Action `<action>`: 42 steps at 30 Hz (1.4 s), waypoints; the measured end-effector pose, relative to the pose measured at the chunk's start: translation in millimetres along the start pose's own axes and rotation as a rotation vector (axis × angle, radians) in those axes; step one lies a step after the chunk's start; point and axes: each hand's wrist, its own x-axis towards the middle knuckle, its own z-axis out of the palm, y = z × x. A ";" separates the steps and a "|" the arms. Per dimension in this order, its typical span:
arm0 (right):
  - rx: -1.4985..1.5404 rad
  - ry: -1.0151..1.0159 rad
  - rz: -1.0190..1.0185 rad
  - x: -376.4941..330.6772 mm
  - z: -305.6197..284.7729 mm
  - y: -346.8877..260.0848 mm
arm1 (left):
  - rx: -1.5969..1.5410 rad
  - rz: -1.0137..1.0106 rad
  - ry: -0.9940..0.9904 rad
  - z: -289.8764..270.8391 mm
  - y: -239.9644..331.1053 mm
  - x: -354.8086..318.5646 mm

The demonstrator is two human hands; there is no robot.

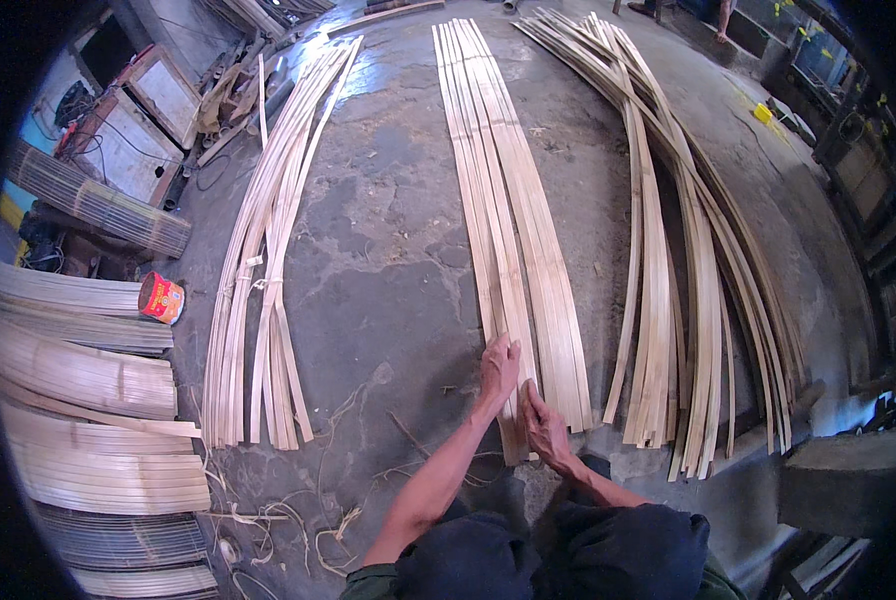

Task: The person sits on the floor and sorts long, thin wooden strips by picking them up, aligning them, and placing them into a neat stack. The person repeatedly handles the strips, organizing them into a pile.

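A long flat row of pale bamboo strips (pixel 546 290) lies on the floor in front of me, running away toward the far side. At its near end, a few strips (pixel 514 440) stick out closer to my legs than the rest. My left hand (pixel 500 370) is closed around the left edge of these strips. Just right of it and a little nearer, my right hand (pixel 552 428) grips the same strips from the other side, its thumb on top. The undersides of the fingers are hidden.
A tied bundle of strips (pixel 258 260) lies at left, and a loose crossed pile (pixel 703 270) at right. Stacked slat rolls (pixel 98 370) and a red tin (pixel 162 298) stand at far left. Loose fibre ties (pixel 338 530) litter the floor (pixel 398 330).
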 end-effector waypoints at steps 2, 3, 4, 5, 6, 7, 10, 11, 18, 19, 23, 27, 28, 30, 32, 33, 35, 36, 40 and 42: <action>0.024 0.017 -0.026 1.1 1.4 -4.7 | 0.095 0.057 0.035 -1.1 -9.8 -0.4; 0.012 0.030 -0.006 1.3 -0.4 -6.4 | 0.187 0.112 0.002 -2.1 -9.2 -2.0; -0.001 0.043 0.014 1.0 -2.1 -9.0 | 0.280 0.166 -0.030 -4.4 -9.4 -4.2; -0.013 0.055 0.033 0.5 -3.2 -9.4 | 0.372 0.221 -0.062 -6.4 -9.4 -5.9; 0.021 0.068 0.031 1.3 -1.3 -6.2 | 0.418 0.298 -0.061 -9.1 -13.1 -7.4; 0.055 0.081 0.029 2.9 1.3 1.5 | 0.465 0.375 -0.060 -11.7 -16.8 -10.6; 0.064 0.148 -0.053 2.3 4.0 17.9 | 0.562 0.451 -0.142 -20.6 -11.1 -20.4; 0.052 0.174 -0.096 3.3 4.4 21.7 | 0.589 0.451 -0.180 -24.6 -5.5 -22.0; 0.003 0.103 -0.010 -7.5 -3.4 -1.3 | 0.605 0.387 -0.218 -31.8 -4.4 -31.5; 0.020 0.122 -0.047 -6.1 0.0 6.4 | 0.567 0.402 -0.197 -29.5 -9.6 -31.6; 0.074 0.136 -0.082 -9.2 -0.4 8.9 | 0.481 0.368 -0.124 -15.8 -21.2 -38.4; -0.063 0.052 0.024 -11.6 -1.6 -11.9 | 0.598 0.312 -0.074 -6.9 -29.9 -42.6; 0.030 0.033 0.048 -10.4 -2.6 -13.1 | 0.613 0.304 -0.068 -6.8 -28.4 -42.1; 0.163 -0.021 0.062 -5.0 0.5 -0.6 | 0.643 0.287 -0.056 -7.6 -26.2 -35.2; 0.167 -0.081 0.011 11.6 3.7 57.3 | 0.582 0.315 -0.036 3.8 -20.8 -25.4; 0.047 -0.117 -0.042 13.4 7.6 64.8 | 0.559 0.301 -0.040 -1.4 -25.9 -22.3; -0.299 -0.138 -0.166 10.2 0.0 36.7 | 0.522 0.306 -0.042 -10.1 -32.2 -19.5; -0.525 -0.132 -0.234 7.4 -6.1 12.0 | 0.506 0.303 -0.056 -13.2 -32.9 -21.8; -0.569 -0.179 -0.095 7.0 -8.8 1.9 | 0.489 0.349 -0.110 -22.1 -27.1 -21.6; -0.576 -0.161 -0.085 7.0 -10.1 1.9 | 0.482 0.358 -0.139 -22.9 -25.6 -23.5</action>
